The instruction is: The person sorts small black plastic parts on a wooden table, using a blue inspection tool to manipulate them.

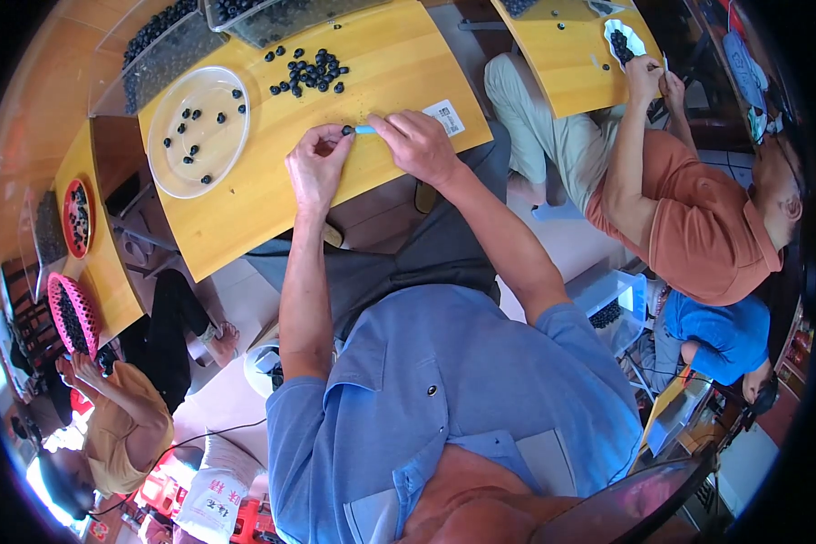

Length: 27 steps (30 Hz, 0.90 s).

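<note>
Over the near edge of a yellow wooden table (245, 204), my left hand (315, 172) pinches a small round black bead-like piece (347, 131) between thumb and fingertips. My right hand (417, 147) grips a short light-blue stick-like tool (365, 130), and its end meets the black piece. The tool's far tip is too small to make out. Beyond my hands lies a loose pile of similar black pieces (314, 72). To the left, a round clear plastic tray (160, 150) holds several more, spread apart.
Clear plastic bins (267, 25) full of black pieces stand at the far edge. A white label (444, 118) is stuck near the right edge. People work at neighbouring tables: one at right with a white dish (639, 45), another at left by a pink basket (56, 295).
</note>
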Each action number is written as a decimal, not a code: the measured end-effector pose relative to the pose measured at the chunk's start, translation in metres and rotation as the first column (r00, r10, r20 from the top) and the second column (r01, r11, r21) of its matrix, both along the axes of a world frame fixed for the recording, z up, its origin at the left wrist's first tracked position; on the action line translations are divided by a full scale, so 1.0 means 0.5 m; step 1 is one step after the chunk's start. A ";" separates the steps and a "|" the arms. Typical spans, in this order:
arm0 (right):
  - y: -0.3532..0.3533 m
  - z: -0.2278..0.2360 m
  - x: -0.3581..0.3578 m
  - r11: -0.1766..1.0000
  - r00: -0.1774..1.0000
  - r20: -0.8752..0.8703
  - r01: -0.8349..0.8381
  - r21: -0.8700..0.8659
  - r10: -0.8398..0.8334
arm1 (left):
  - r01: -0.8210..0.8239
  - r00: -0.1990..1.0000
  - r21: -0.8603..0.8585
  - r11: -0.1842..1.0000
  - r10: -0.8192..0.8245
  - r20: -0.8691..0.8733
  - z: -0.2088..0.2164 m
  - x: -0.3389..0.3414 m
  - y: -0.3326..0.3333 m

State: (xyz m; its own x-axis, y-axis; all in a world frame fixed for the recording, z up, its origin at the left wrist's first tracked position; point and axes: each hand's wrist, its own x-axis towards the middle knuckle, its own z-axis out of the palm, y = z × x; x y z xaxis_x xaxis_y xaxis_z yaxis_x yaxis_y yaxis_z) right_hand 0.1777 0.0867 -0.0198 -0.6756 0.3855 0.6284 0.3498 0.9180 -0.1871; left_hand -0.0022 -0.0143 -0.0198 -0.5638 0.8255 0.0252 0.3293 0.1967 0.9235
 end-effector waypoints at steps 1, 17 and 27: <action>0.000 0.000 -0.001 1.000 1.000 -0.007 -0.002 -0.006 0.002 | -0.001 1.000 0.000 1.000 0.001 0.001 -0.004 -0.003 0.000; 0.008 -0.021 -0.004 0.993 0.994 0.001 0.108 -0.048 -0.108 | -0.154 0.988 0.221 0.963 0.156 0.007 0.021 -0.074 -0.031; 0.003 -0.011 -0.013 0.994 0.996 -0.023 0.086 -0.069 -0.087 | -0.303 0.888 0.336 0.892 0.392 -0.240 0.165 -0.218 -0.090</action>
